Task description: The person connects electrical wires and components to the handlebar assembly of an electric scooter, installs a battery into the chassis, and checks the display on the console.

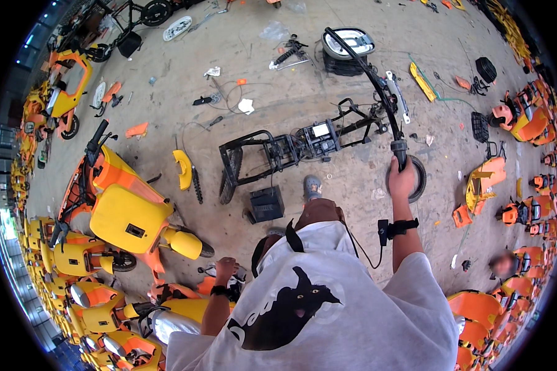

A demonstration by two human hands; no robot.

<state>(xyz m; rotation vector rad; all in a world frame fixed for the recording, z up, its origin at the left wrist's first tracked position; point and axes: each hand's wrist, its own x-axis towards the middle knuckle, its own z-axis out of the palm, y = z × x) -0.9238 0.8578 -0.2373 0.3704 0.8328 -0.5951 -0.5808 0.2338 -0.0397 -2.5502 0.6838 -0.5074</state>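
Note:
My right hand (401, 175) is wrapped round the near grip of a long black handlebar (387, 99). The bar rises from the front of a stripped black scooter frame (275, 151) standing on the floor before me. Under that hand, a wheel (418, 180) shows in part. My left hand (226, 268) hangs low at my side, fingers curled, with nothing seen in it. Nearest to it are a yellow-and-orange scooter (133, 216) and other scooter parts. A dark box (267, 204) sits on the floor near my foot (313, 185).
Yellow and orange scooters (74, 258) crowd the left and right sides. Loose parts litter the concrete: a yellow fender (182, 169), a shock absorber (288, 52), a yellow strip (422, 81) and an orange-yellow panel (486, 182). A black seat-like box with a white rim (348, 62) stands beyond the frame.

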